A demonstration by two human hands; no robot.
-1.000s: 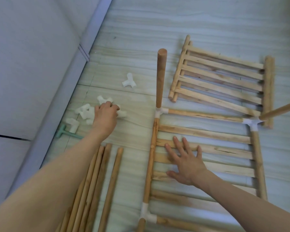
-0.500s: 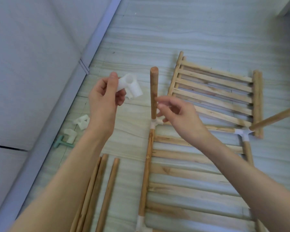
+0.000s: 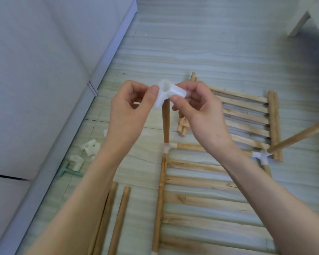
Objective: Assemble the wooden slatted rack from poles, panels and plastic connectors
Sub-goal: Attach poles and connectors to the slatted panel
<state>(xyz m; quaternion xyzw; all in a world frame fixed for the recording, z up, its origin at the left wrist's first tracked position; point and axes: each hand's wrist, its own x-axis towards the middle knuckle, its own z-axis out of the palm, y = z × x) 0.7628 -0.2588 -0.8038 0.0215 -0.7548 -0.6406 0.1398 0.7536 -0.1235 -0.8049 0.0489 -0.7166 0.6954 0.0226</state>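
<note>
Both hands hold one white plastic connector (image 3: 167, 92) right over the top of an upright wooden pole (image 3: 166, 124). My left hand (image 3: 129, 109) pinches its left side, my right hand (image 3: 197, 111) pinches its right arm. The pole stands in a white corner connector (image 3: 167, 146) of a slatted panel frame (image 3: 201, 183) lying on the floor. A second pole (image 3: 298, 137) rises slanted from the right corner connector (image 3: 261, 155). A loose slatted panel (image 3: 247, 115) lies behind the frame.
Spare white connectors (image 3: 89, 147) and a green tool (image 3: 68, 172) lie by the wall's baseboard at left. Loose poles (image 3: 114, 221) lie at bottom left. A white furniture leg (image 3: 298, 24) stands at top right.
My left hand lifted a connector from the pile by the wall and brought it over the upright pole. My right hand left the slats and took hold of the connector's other side.
</note>
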